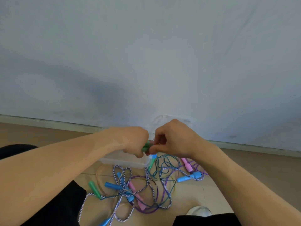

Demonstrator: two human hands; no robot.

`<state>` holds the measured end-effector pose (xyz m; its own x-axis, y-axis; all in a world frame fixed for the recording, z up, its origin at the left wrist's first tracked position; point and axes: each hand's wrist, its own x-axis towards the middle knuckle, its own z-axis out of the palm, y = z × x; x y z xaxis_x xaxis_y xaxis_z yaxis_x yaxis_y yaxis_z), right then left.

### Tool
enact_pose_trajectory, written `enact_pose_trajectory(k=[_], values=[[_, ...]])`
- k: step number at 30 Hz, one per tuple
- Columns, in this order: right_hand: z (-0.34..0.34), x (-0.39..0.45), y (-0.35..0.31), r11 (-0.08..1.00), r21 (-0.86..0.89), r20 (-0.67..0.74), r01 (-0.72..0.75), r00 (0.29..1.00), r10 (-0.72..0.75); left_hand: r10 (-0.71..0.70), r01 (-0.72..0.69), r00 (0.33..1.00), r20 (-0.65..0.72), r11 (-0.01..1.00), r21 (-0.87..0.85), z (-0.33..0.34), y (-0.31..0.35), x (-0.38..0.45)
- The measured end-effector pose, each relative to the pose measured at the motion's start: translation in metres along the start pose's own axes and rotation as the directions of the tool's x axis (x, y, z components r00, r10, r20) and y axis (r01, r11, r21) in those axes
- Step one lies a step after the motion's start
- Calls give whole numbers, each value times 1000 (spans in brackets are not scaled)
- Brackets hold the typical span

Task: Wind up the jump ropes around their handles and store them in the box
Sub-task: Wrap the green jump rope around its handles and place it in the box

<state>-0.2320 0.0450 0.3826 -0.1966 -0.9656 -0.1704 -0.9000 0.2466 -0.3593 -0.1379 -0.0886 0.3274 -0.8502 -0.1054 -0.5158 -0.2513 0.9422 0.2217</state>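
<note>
Both hands meet above the box [125,162]: left hand [130,141] curls its fingers round green handles [145,147], right hand [175,141] pinches beside them. Other ropes [146,190] sprawl tangled on the floor. Handles look rigid and offer the surest hold; cord looks limp, light, snag-prone.

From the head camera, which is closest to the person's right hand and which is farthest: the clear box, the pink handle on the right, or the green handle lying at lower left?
1. Clear box: just below and left of the right hand.
2. Pink handle: on the floor below the hand, slightly right; close to the box's rank.
3. Green handle: far lower left, by the dark trouser leg.
</note>
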Motion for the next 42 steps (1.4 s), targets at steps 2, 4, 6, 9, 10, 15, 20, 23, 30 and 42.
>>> enact_pose_trajectory(k=[2,4,6,9,10,15,20,23,30,42], values=[[-6,-1,3,996,76,-42,-55,997,59,115,-114,993,15,993,-30,1,6,-3],[-8,-2,9,972,213,-61,-100,992,115,207,-207,978,-6,975,-77,-1,13,-7],[-6,-3,19,915,378,-46,-138,985,167,252,-258,966,-66,960,-106,-4,15,-9],[-2,-3,36,793,591,-12,-148,981,192,276,-303,943,-186,944,-133,-8,15,-9],[-1,-2,39,756,638,-2,-147,981,192,284,-319,932,-226,938,-138,-10,15,-10],[-2,-2,49,603,788,-13,-126,975,220,255,-441,823,-508,850,-288,-12,13,-11],[-3,1,53,600,792,-74,-117,956,284,-50,-403,799,-600,695,-595,-16,14,-7],[-4,1,47,641,757,-79,-122,958,276,-144,-351,880,-454,447,-823,-20,16,-9],[0,5,40,745,650,-55,-150,968,243,7,-274,961,-275,-51,-960,-34,18,-17],[1,4,60,851,437,-5,-290,946,325,-444,-299,857,-263,-13,-954,-52,-19,-10]])
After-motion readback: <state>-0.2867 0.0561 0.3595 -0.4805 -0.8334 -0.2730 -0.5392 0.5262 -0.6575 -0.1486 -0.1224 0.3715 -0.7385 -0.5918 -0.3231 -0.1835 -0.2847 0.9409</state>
